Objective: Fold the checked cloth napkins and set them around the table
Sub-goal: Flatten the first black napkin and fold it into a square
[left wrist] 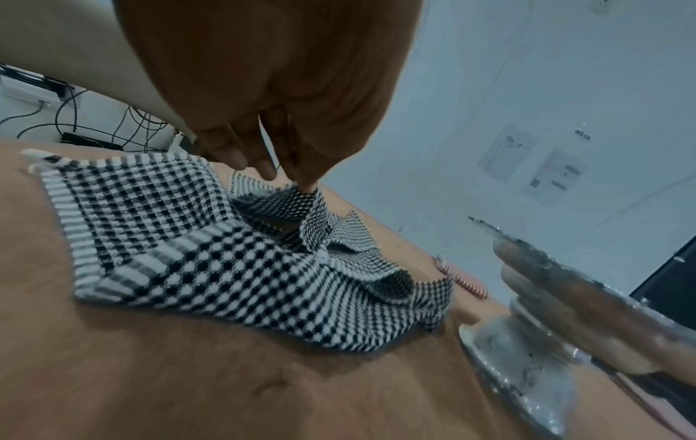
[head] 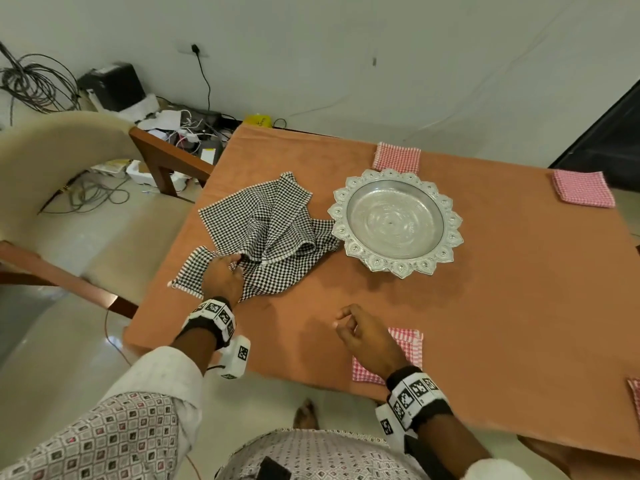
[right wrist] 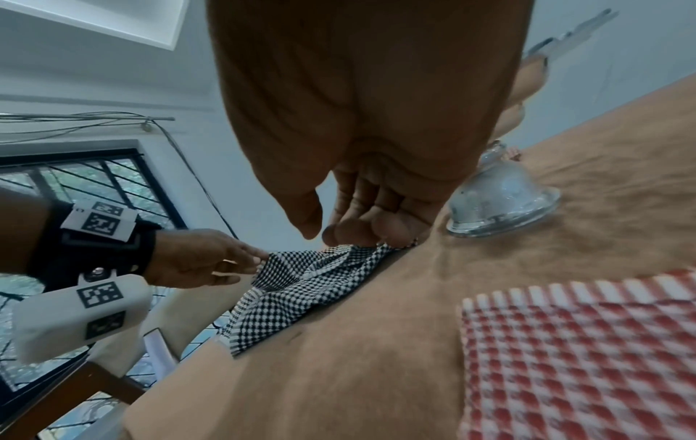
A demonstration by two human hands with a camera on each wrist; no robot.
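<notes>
Napkins in black-and-white check (head: 263, 233) lie in a rumpled heap at the left centre of the head view, on the orange-brown table (head: 502, 289), their right-hand folds touching the rim of an ornate silver footed dish (head: 396, 221). How many cloths are in the heap cannot be told. The left hand (head: 223, 275) reaches into the heap, and in the left wrist view its fingers (left wrist: 301, 166) pinch a raised edge of the weave between thumb and fingertips, lifting it into a small peak. The right hand (head: 363, 336) hovers lower centre with its fingers loosely curled and nothing in them, above a folded red-and-white checked napkin (head: 408, 344); two more red ones sit at the upper centre (head: 397, 156) and upper right (head: 583, 188) edges, and a sliver of another shows at the frame's far right. The step in hand looks like separating one black cloth from the pile. To do it well, I would judge that the pinch should take a single layer at a hemmed corner, and that the free hand should hold down the rest or take the neighbouring corner, so the cloth peels off flat without dragging against the dish. The fabric looks soft, loosely woven and limp, with striped borders; the table covering appears matte and suede-like, likely to grip cloth.
</notes>
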